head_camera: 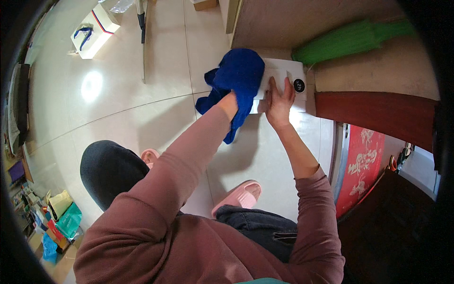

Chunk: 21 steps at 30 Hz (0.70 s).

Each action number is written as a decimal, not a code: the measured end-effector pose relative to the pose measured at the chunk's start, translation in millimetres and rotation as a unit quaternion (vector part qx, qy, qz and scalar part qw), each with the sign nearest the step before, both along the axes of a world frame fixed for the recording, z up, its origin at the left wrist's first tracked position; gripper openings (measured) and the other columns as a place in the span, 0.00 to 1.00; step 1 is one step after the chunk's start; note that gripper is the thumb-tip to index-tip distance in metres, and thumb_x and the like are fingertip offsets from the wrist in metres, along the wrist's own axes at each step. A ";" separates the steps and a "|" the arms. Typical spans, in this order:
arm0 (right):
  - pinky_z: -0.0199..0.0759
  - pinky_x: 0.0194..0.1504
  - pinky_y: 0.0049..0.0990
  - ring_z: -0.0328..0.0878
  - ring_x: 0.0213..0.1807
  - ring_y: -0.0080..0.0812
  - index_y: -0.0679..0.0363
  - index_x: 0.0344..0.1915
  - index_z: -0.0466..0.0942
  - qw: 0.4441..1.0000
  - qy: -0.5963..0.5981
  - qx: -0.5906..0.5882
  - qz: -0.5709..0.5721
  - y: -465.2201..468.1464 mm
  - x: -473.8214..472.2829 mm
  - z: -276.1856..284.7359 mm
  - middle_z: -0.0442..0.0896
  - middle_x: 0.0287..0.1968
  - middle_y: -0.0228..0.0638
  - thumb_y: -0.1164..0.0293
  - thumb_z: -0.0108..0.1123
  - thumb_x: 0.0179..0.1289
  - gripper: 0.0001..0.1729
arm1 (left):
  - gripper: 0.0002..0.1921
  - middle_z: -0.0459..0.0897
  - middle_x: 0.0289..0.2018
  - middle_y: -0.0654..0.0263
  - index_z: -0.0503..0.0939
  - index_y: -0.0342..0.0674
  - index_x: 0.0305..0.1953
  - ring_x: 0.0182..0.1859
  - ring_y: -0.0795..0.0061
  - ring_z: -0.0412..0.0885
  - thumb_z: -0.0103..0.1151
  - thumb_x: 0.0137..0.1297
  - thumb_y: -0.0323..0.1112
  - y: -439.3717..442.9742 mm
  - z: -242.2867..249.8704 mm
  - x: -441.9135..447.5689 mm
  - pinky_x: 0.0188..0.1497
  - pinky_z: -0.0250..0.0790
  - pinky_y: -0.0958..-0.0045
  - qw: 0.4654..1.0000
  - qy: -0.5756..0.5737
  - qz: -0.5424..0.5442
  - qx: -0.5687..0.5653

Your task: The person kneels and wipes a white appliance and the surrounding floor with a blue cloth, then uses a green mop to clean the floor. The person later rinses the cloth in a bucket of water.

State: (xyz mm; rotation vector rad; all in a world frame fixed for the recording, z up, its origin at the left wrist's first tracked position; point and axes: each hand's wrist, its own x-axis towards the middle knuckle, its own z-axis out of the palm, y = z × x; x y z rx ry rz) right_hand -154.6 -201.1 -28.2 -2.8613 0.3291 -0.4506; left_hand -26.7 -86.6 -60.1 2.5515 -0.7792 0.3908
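Observation:
A dark blue cloth (239,71) wraps over my left hand (230,102), so only the wrist and the heel of the hand show. The cloth covers the left end of a white box-shaped object (282,65) on the floor by the wall, and part of it hangs down in front. On the uncovered end of the box lies my right hand (280,103), fingers spread, touching its top and front edge. A round black spot (299,85) with white marking is at the box's right end.
Behind the box leans a green broom-like bundle (337,41). A red mat (360,159) lies past a door track on the right. A white carton (94,32) bears a blue clamp-like tool (84,34); a pole (142,26) stands nearby. Bags (69,220) crowd the lower left.

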 end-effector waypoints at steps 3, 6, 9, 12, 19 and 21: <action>0.46 0.65 0.54 0.51 0.64 0.64 0.52 0.63 0.67 1.000 0.009 0.010 -0.009 -4.0 -7.2 2.4 0.53 0.65 0.58 0.66 0.53 0.64 0.26 | 0.19 0.69 0.59 0.49 0.72 0.37 0.56 0.63 0.54 0.64 0.47 0.65 0.34 -20.4 25.5 3.0 0.67 0.53 0.61 0.989 0.135 0.002 0.052; 0.45 0.65 0.55 0.50 0.65 0.64 0.52 0.62 0.68 0.999 0.029 0.008 -0.022 -4.3 -7.8 7.1 0.52 0.66 0.57 0.64 0.52 0.64 0.26 | 0.23 0.64 0.63 0.49 0.64 0.32 0.62 0.66 0.55 0.61 0.45 0.68 0.33 -9.0 20.0 6.3 0.70 0.49 0.63 0.957 0.130 -0.046 0.257; 0.45 0.65 0.56 0.50 0.65 0.64 0.52 0.62 0.68 1.000 0.009 -0.010 -0.009 2.1 0.5 -0.3 0.52 0.66 0.57 0.64 0.52 0.65 0.25 | 0.18 0.74 0.53 0.53 0.69 0.36 0.57 0.56 0.55 0.71 0.43 0.68 0.31 -0.4 -6.6 -8.5 0.65 0.56 0.61 0.990 0.116 0.075 -0.018; 0.46 0.65 0.56 0.50 0.65 0.63 0.51 0.63 0.67 1.000 0.025 -0.009 -0.016 0.3 -3.9 3.3 0.52 0.66 0.56 0.63 0.52 0.64 0.26 | 0.27 0.56 0.67 0.45 0.51 0.28 0.67 0.69 0.52 0.54 0.39 0.71 0.33 9.2 4.4 -59.0 0.72 0.43 0.64 0.945 0.232 0.094 -0.208; 0.48 0.64 0.55 0.51 0.65 0.62 0.48 0.64 0.66 0.999 0.039 -0.025 -0.019 0.9 0.4 6.9 0.54 0.66 0.55 0.61 0.52 0.65 0.27 | 0.32 0.53 0.69 0.48 0.45 0.32 0.69 0.70 0.54 0.52 0.42 0.71 0.41 26.5 -13.4 -122.5 0.72 0.43 0.65 0.964 0.255 0.070 0.036; 0.48 0.65 0.55 0.51 0.66 0.61 0.47 0.64 0.66 0.998 0.049 -0.030 -0.022 0.6 -0.9 5.5 0.54 0.66 0.55 0.61 0.52 0.65 0.26 | 0.30 0.57 0.67 0.49 0.47 0.33 0.69 0.68 0.54 0.56 0.41 0.72 0.41 38.0 -25.3 -136.9 0.70 0.48 0.65 0.946 0.102 0.044 0.305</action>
